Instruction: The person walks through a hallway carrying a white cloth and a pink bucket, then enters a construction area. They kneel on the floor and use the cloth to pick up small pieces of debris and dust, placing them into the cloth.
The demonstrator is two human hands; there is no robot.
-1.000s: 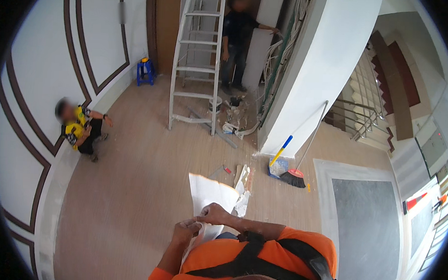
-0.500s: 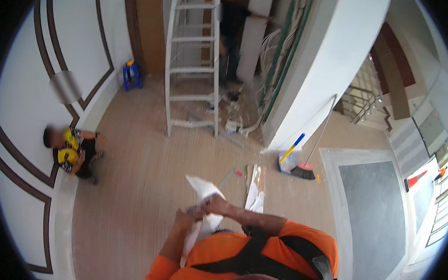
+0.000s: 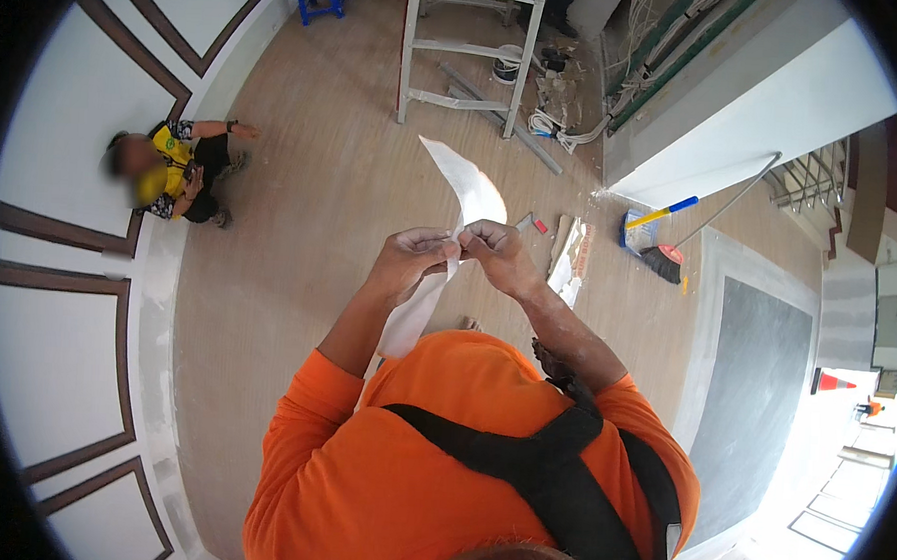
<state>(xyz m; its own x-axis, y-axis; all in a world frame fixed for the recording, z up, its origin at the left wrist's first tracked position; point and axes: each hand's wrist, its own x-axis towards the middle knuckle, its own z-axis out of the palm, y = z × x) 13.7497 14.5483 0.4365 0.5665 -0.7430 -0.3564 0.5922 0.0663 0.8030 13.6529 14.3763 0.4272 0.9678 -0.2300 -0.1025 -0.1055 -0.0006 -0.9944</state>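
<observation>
A long white strip of thin, paper-like sheet (image 3: 475, 191) is in front of my chest, pinched in the middle by both hands. Its pointed upper end bends away over the floor, and the lower end hangs below my left hand. My left hand (image 3: 417, 256) grips it with thumb and fingertips from the left. Close beside, almost touching, my right hand (image 3: 500, 256) pinches the same spot from the right. The exact fold or tear between the fingertips is hidden.
Ahead stand a ladder (image 3: 466, 48) and a blue stool (image 3: 322, 2). Torn white boards (image 3: 573, 247), a broom (image 3: 664, 263) and a blue dustpan (image 3: 638, 235) are to the right. A seated person (image 3: 185, 165) is by the left wall. Cables (image 3: 655, 64) hang beside the pillar.
My view has tilted down, so the ladder and stool sit higher in it. Both hands still grip the strip, and its lower end now shows more plainly.
</observation>
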